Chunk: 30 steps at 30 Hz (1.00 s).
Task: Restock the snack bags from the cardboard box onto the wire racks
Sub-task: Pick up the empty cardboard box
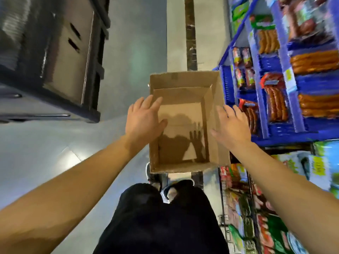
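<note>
- Brown cardboard is filling the middle of our view: the cardboard box [185,121] is sitting on the pale floor [45,154] directly ahead of our feet, top open, nothing showing inside but the shadows of our hands.
- We are seeing open floor running off to the left of the box as far as a dark pallet stack [60,57], while on the right the box's edge is lying just beside the blue shelving [260,107] loaded with sausage packs [275,105].
- Lower on the right, a wire rack [244,208] is standing packed with snack bags [271,233], blurred.
- The box's flaps are standing up around a plain, creased bottom; a strip of tape is showing on the far flap.
- Its long axis is running away from us, along the aisle.
- We are spreading our left hand [145,118] over the box's left rim, fingers straight, holding nothing.
- We are reaching our right hand [232,123] over the right rim, fingers extended and likewise holding nothing.
</note>
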{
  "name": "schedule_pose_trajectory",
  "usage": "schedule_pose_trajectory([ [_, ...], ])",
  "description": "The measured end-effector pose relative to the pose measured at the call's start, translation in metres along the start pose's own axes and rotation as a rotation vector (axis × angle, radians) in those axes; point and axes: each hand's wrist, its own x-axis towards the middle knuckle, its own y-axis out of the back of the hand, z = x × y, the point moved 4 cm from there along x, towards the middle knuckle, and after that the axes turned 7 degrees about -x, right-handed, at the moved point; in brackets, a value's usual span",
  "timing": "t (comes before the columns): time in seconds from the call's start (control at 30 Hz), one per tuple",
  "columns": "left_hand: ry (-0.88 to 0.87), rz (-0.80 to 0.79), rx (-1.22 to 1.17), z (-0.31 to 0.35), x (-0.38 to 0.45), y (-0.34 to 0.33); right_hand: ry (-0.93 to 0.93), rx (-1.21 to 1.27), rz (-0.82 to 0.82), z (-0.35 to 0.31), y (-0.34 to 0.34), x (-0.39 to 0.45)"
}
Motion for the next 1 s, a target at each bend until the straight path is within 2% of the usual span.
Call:
schedule_pose_trajectory([
  [0.17,0.068,-0.082,-0.048,-0.022,-0.005,-0.043,-0.037,0.128,0.012,-0.015,-0.015,0.015],
  [0.33,0.227,-0.176,-0.103,-0.044,-0.004,-0.095,-0.094,0.242,-0.046,0.015,-0.06,0.041],
  [0.63,0.445,-0.134,-0.346,-0.066,0.031,-0.19,-0.265,0.472,-0.138,0.059,-0.161,0.11],
  [0.87,0.499,-0.051,-0.393,-0.096,0.066,-0.249,-0.349,0.495,-0.013,0.08,-0.212,0.159],
  [1.0,0.536,0.048,-0.511,-0.118,0.083,-0.272,-0.399,0.589,0.011,0.084,-0.232,0.178],
])
